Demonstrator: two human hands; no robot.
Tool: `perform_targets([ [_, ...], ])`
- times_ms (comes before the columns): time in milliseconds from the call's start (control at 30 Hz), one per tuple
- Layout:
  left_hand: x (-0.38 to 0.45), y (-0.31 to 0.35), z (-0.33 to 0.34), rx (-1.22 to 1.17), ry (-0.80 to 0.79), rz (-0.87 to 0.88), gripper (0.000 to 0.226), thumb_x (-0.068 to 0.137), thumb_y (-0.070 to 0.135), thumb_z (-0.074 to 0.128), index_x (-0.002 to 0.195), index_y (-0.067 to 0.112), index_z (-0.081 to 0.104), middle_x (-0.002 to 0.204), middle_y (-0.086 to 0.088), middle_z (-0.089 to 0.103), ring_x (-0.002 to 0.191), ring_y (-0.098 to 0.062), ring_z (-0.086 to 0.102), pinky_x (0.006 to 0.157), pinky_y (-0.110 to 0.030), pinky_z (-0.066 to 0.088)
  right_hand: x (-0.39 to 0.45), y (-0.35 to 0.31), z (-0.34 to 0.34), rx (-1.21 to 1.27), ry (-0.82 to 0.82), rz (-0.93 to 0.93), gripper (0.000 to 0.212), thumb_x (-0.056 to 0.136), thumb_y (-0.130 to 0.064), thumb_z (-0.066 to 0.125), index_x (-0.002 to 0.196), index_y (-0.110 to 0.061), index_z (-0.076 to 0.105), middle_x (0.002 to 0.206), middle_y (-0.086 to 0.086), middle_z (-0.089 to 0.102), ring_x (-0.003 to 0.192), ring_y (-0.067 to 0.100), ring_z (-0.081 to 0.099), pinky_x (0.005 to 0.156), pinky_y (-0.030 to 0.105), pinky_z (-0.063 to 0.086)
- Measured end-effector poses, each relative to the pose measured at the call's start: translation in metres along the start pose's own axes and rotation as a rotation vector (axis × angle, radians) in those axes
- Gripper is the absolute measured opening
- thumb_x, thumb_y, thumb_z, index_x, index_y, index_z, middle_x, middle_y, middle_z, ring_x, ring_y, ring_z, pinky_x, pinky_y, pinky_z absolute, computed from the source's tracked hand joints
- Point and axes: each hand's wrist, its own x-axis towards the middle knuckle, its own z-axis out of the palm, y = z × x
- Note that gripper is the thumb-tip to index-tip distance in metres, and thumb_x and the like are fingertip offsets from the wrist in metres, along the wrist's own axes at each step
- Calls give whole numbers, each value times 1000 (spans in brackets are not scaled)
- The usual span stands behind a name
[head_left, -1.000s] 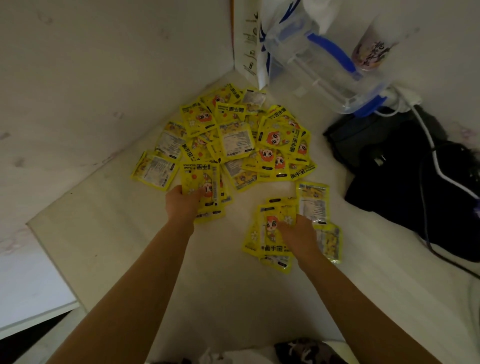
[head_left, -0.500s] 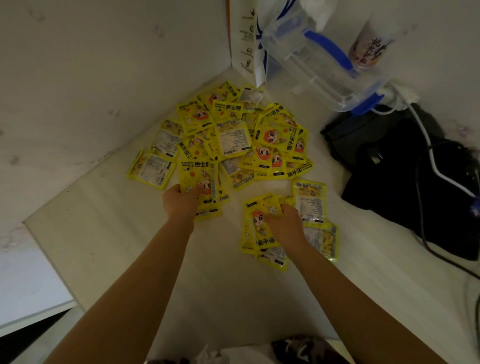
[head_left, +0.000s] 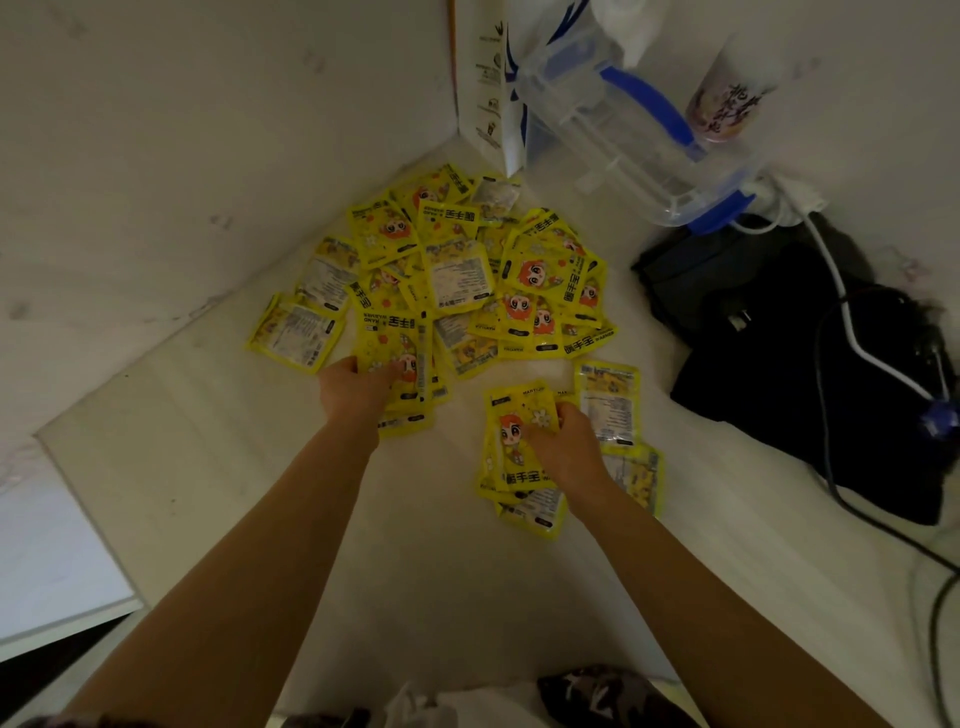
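Observation:
A heap of yellow hand-warmer packets (head_left: 467, 270) lies on a pale table (head_left: 218, 478) in a corner between two white walls. My left hand (head_left: 350, 387) grips a small stack of packets (head_left: 402, 364) at the heap's near edge. A smaller pile of packets (head_left: 608, 400) lies to the right. My right hand (head_left: 563, 447) rests on that pile and pinches its top packet (head_left: 511, 441), which shows a cartoon face.
A clear plastic box with blue latches (head_left: 623, 114) leans in the far corner beside a white paper bag (head_left: 488, 78) and a printed cup (head_left: 722, 98). A black bag (head_left: 810, 374) with white and black cables (head_left: 852, 338) fills the right side.
My right hand has slid a little left and nearer on the small pile, shifting its top packet. My left hand keeps hold of its stack.

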Motion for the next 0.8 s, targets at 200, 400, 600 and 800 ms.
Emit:
perform_targets([
  [200, -7, -3, 1, -82, -34, 10, 10, 81, 21, 74, 85, 15, 67, 78, -2, 66, 83, -26, 66, 66, -34, 54, -1, 3, -11, 89, 5, 7, 30, 90, -27, 62, 117, -13, 56, 112, 6, 64, 99, 22, 62, 84, 38, 53],
  [400, -24, -19, -17, -302, -95, 8, 11, 81, 15, 74, 86, 22, 67, 89, -6, 71, 84, -29, 70, 71, -44, 60, -4, 7, -21, 98, 6, 3, 54, 90, -39, 59, 135, -14, 43, 132, 6, 54, 119, 26, 54, 97, 42, 47],
  [600, -56, -40, -29, -419, -159, -29, 12, 89, 12, 63, 98, 20, 64, 94, -6, 71, 82, -23, 71, 71, -39, 59, -14, 9, -29, 80, -24, -84, 41, 92, -34, 57, 127, -15, 48, 123, 5, 58, 113, 24, 56, 95, 42, 48],
  [800, -83, -58, -31, -404, -225, 7, 19, 93, 13, 58, 111, 16, 63, 101, -9, 72, 87, -25, 71, 70, -38, 59, -40, 15, -33, 90, -18, -169, 34, 95, -28, 53, 126, -15, 46, 117, 3, 58, 107, 20, 57, 86, 34, 48],
])
